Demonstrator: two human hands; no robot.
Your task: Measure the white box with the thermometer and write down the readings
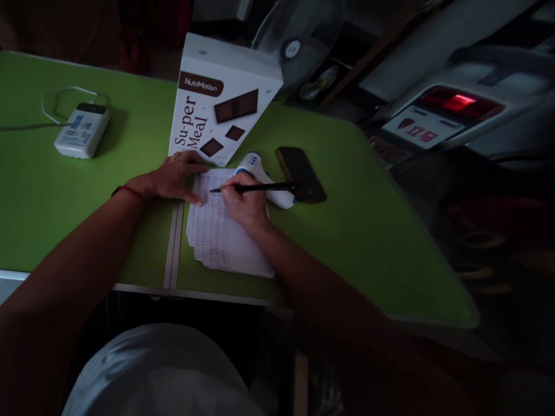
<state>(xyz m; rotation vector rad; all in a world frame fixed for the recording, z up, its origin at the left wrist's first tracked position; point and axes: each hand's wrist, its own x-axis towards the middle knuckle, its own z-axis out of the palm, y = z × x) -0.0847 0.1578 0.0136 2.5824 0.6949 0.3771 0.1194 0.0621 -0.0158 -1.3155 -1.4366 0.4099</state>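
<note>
A stack of paper sheets (pixel 225 242) covered in small rows of marks lies on the green table. My right hand (pixel 246 202) grips a black pen (pixel 273 186), its tip at the upper part of the top sheet. Fingers spread, my left hand (pixel 177 176) rests flat at the sheet's upper left edge. Just behind it stands a white box (pixel 203 115) printed "NutriMotion Su-per Meal". A white and blue handheld device (pixel 254 164), partly hidden by my right hand, lies beside the paper. To its right is a dark phone (pixel 301 173).
A white box-shaped device (pixel 83 130) with cables sits on the left of the green table (pixel 347 248). Behind the table stand a fan (pixel 299 40) and a pale machine (pixel 485 86) with a lit red panel. A metal seam crosses the tabletop.
</note>
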